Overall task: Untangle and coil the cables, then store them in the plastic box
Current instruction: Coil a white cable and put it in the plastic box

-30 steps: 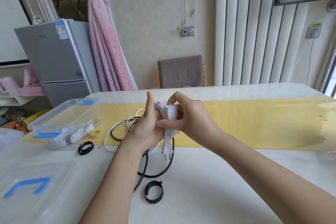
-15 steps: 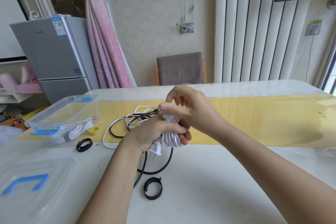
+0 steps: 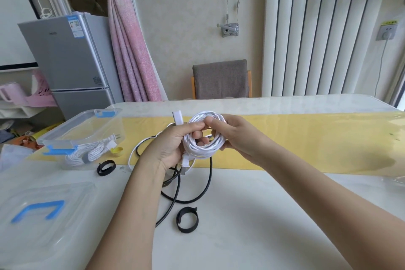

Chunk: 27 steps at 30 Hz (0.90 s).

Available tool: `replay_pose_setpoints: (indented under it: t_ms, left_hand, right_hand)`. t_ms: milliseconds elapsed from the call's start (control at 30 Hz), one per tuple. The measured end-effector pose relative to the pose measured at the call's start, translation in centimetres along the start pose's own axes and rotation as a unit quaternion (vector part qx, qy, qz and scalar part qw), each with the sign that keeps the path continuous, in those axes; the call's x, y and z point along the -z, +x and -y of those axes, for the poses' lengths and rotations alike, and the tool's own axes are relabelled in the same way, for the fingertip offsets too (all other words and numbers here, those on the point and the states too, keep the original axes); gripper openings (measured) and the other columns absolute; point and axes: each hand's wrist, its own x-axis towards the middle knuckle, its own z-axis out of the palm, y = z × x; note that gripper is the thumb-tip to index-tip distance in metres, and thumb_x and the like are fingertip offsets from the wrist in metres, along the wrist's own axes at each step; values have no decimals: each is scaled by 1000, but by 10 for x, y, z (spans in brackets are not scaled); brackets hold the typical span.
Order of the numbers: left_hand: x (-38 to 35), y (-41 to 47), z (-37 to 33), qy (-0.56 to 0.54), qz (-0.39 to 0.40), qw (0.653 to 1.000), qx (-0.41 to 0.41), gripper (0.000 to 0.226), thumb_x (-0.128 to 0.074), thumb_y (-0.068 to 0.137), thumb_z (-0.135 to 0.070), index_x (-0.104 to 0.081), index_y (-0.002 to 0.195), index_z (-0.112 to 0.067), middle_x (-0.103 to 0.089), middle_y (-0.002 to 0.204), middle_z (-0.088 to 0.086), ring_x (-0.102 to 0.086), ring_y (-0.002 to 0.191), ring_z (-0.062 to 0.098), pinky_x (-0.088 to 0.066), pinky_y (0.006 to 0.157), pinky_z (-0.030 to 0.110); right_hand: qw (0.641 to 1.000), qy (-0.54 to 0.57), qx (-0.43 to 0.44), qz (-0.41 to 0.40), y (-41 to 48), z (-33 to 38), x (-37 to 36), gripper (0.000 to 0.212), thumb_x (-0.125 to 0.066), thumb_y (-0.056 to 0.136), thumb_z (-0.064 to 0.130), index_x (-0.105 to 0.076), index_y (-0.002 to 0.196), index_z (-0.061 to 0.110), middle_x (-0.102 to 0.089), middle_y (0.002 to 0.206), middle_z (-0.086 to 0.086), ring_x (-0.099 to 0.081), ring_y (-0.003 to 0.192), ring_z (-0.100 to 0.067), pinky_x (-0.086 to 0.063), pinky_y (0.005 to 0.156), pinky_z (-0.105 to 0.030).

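The white cable coil [image 3: 203, 140] is held in the air to the right of the clear plastic box [image 3: 92, 125], above the table [image 3: 274, 215]. The left hand [image 3: 171, 147] grips the turns on the side towards the box, fingers curled through the opening and thumb pressed on top; the right hand [image 3: 238, 136] pinches the side away from the box between thumb and fingers. This two-sided hold probably keeps the springy turns from fanning apart while no tie is on them. A flat rectangular connector [image 3: 178, 117] juts up from the coil; a white plug [image 3: 185, 161] hangs below. The cable is round, smooth and glossy, wound into a loose ring. Inside the box lies a finished white bundle [image 3: 85, 155], cinched by a grey band. Just right of the box rests a black strap [image 3: 103, 172], matte, curled into a ring; a second strap [image 3: 188, 229] lies farther right and nearer the viewer, likely left within reach for tying. Also right of the box sprawls an uncoiled black cable [image 3: 211, 171], thicker and rubbery in look. The box lid [image 3: 43, 215], clear with a blue latch, lies in front of the box
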Motion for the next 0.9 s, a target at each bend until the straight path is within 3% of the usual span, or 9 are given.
replay_pose_setpoints:
  t_ms: [100, 167, 233, 367, 467, 600, 700, 800, 900]
  left_hand:
    - [4, 1, 0, 45, -17, 998, -40, 12, -68, 77, -15, -58, 74, -8, -40, 46, -5, -46, 42, 9, -41, 44, 18]
    - [10, 0, -5, 43, -66, 994, -82, 17, -62, 85, -18, -56, 73, -7, -35, 42, -8, -37, 36, 6, -32, 38, 14]
    - [26, -2, -14, 16, -123, 987, -102, 23, -59, 89, -22, -54, 71, -8, -33, 40, -11, -32, 34, 3, -26, 35, 13]
    - [57, -3, -22, -80, -192, 973, -96, 28, -55, 94, -26, -50, 70, -14, -31, 45, -11, -31, 34, 0, -25, 36, 10]
    - [58, -2, -18, -99, -194, 974, -69, 29, -54, 96, -28, -49, 71, -15, -32, 40, -13, -32, 34, -1, -27, 37, 11]
    - [49, -1, -17, -91, -181, 977, -66, 29, -54, 96, -29, -49, 71, -15, -32, 40, -13, -33, 35, 0, -29, 39, 11]
    - [43, -1, -17, -102, -162, 979, -69, 28, -53, 96, -29, -49, 71, -16, -32, 41, -13, -33, 36, 1, -30, 38, 11]
    - [38, 0, -15, -86, -157, 982, -65, 27, -55, 95, -28, -50, 72, -15, -33, 42, -12, -34, 36, 1, -30, 37, 12]
    - [32, -1, -14, -43, -160, 983, -81, 24, -57, 94, -24, -52, 73, -13, -35, 42, -11, -36, 37, 3, -31, 38, 12]
  right_hand:
    - [997, -53, 31, -42, 2, -1, -3, 33, -55, 95, 32, -63, 91, 0, -52, 67, -1, -51, 57, -10, -47, 55, -22]
    - [995, -93, 4, -31, 1, -3, -4, 34, -59, 92, 35, -62, 93, 1, -61, 72, -4, -60, 62, -13, -55, 61, -27]
    - [987, -153, -40, 20, -2, -4, -5, 34, -65, 87, 37, -64, 95, 4, -64, 75, -5, -63, 65, -15, -55, 64, -27]
    - [941, -271, 9, 204, -18, 3, -24, 7, -75, 81, 24, -71, 83, 18, -61, 68, 13, -51, 59, -2, -40, 58, -15]
    - [898, -344, 32, 273, -29, 9, -42, 14, -77, 78, 30, -72, 89, 22, -63, 77, 13, -49, 60, 3, -34, 53, -9]
    - [868, -405, 18, 285, -37, 2, -58, 30, -81, 70, 41, -66, 90, 25, -59, 83, 14, -53, 71, -4, -44, 60, -21]
    - [843, -452, 25, 290, -37, -12, -63, 34, -80, 72, 42, -65, 87, 16, -63, 86, 2, -56, 77, -16, -44, 62, -27]
    - [855, -438, 53, 273, -34, -17, -59, 28, -72, 83, 33, -66, 86, 6, -62, 84, -10, -54, 75, -23, -36, 58, -24]
    - [909, -337, 59, 237, -28, -2, -48, 21, -68, 87, 29, -66, 82, 9, -60, 78, -4, -49, 68, -12, -35, 59, -18]
